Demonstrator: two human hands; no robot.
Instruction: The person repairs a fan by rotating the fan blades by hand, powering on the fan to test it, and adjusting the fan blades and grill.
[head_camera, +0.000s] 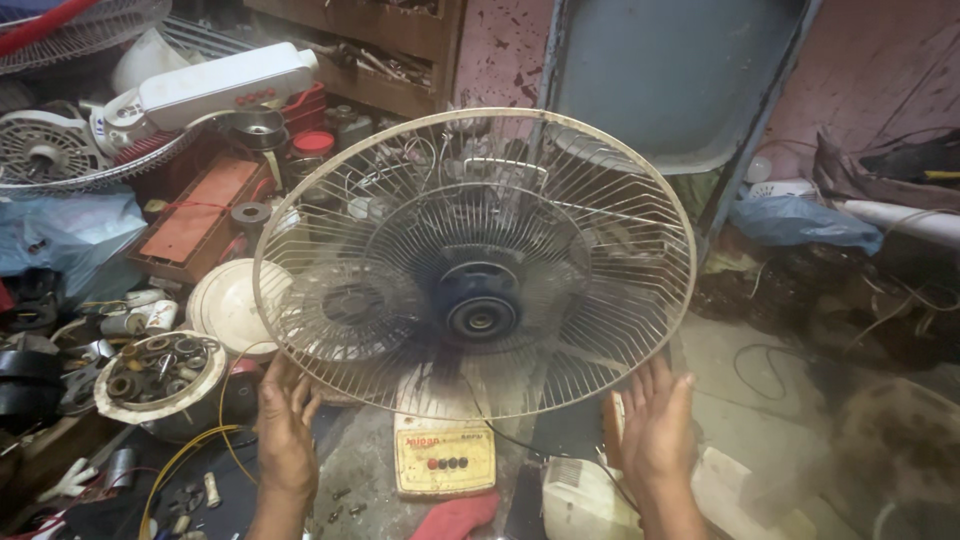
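- At the far left a round metal bowl (160, 385) with a chipped pale rim sits on the cluttered bench, filled with bearings and small round metal parts (150, 362).
- Just behind it lies a white dome-shaped cover (225, 305), and beyond that a flat reddish box (200, 215) with a dark ring resting near its corner.
- Higher up on the left, a white fan body with red buttons (215, 85) lies across a spare wire grille (60, 150).
- A loop of yellow wire (190, 450) curls over the bench below the bowl, among loose screws.
- The left hand (287, 425) is open, fingers spread and pointing up, its fingertips pressed to the lower left rim of the fan guard.
- The fan guard (475, 262), a big round cream wire cage, stands nearly upright in the middle of the scene, dusty, with a dark blue motor hub (480, 300) showing through its wires.
- Under the cage sits the fan's cream base with a row of push buttons (445, 455), and a red cloth-like piece (455, 518) lies in front of it.
- The right hand (655, 430) is open too, palm turned inward, fingers straight, right by the lower right rim; whether it touches the wire I cannot tell.
- Neither hand is closed around anything.
- Behind, a grey-blue metal panel (680, 70) leans against the wall.
- On the right, a blue plastic bag (800, 220) lies among tangled cables on the floor.
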